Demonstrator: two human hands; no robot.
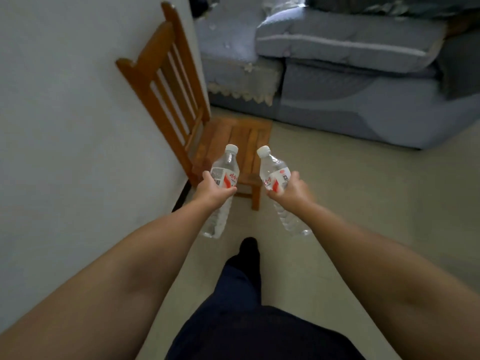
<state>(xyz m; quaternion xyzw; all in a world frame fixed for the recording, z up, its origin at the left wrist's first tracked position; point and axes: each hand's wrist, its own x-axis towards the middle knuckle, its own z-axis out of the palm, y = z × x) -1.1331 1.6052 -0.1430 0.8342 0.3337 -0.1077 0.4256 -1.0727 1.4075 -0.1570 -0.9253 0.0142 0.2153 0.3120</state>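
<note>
left hand [214,192]: gripped left bottle [224,178]
right hand [292,189]: gripped right bottle [276,175]
progress: both carried — chair [233,136] ahead, neither set down

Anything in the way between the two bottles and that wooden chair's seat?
Nothing visible. The left bottle and right bottle are held in the air in front of the wooden chair; the slatted seat that shows is bare. The bottles hide part of its near edge.

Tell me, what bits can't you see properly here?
- Head view: left hand covers the left bottle's middle; right hand covers the right bottle's middle.
- Head view: label writing too small and blurry to read.
- Head view: sofa cut off by top and right edges.
</note>
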